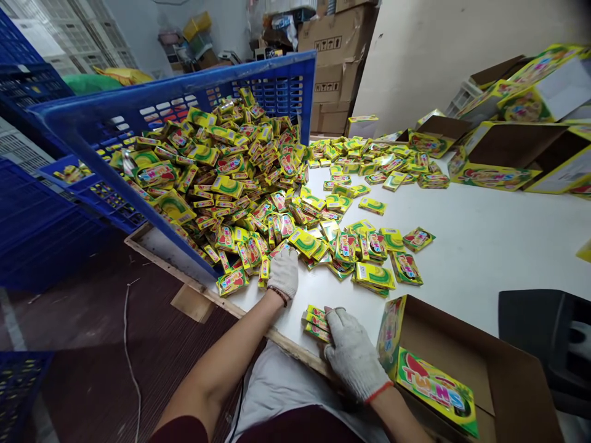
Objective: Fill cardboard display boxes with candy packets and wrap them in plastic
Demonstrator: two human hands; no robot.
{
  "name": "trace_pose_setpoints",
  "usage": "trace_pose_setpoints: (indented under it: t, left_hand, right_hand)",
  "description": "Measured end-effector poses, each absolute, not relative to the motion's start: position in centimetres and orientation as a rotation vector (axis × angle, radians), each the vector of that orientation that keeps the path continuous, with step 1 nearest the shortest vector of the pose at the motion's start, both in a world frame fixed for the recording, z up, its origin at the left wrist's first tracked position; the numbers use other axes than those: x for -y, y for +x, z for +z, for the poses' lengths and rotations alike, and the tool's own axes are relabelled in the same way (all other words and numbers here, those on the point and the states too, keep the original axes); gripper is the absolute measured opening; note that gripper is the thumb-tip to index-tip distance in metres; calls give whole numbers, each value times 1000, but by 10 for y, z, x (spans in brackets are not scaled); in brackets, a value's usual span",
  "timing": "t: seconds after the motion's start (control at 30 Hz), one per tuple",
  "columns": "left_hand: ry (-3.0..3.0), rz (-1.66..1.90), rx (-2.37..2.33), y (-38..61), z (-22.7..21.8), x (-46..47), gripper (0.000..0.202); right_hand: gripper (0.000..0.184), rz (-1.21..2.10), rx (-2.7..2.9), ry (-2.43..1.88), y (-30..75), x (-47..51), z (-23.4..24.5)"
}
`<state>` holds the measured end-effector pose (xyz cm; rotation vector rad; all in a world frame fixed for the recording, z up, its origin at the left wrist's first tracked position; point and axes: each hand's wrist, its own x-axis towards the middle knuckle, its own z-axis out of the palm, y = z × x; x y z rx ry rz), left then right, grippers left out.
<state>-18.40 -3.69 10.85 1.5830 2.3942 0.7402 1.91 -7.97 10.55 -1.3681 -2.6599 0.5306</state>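
Observation:
A big heap of small yellow-green packets (240,184) spills from a tilted blue crate (138,117) onto the white table (484,240). My left hand (283,271), in a white knit glove, rests on packets at the heap's near edge, fingers curled over them. My right hand (351,352), also gloved, presses on a small stack of packets (314,323) near the table's front edge. An open cardboard display box (462,375) with a yellow-green printed flap lies just right of that hand.
More open printed boxes (508,154) stand at the back right beside a second spread of packets (369,160). Blue crates (32,203) are stacked on the left. A black object (549,338) sits at the right. Brown cartons (337,55) stand behind.

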Motion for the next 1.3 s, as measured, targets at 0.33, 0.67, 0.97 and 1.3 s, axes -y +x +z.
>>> trace_pose_setpoints:
  t: [0.33, 0.67, 0.97, 1.3]
  left_hand:
    - [1454, 926, -1986, -137, 92, 100, 23]
    - [1323, 1033, -2538, -215, 123, 108, 49]
    - [852, 1113, -1898, -170, 113, 65, 47]
    - [1030, 1047, -1615, -166, 79, 63, 24]
  right_hand:
    - [66, 1752, 1292, -1092, 19, 81, 100]
    - [64, 534, 2620, -1477, 15, 76, 110]
    - [78, 412, 2779, -986, 26, 85, 82]
    - [91, 369, 2467, -925, 31, 83, 54]
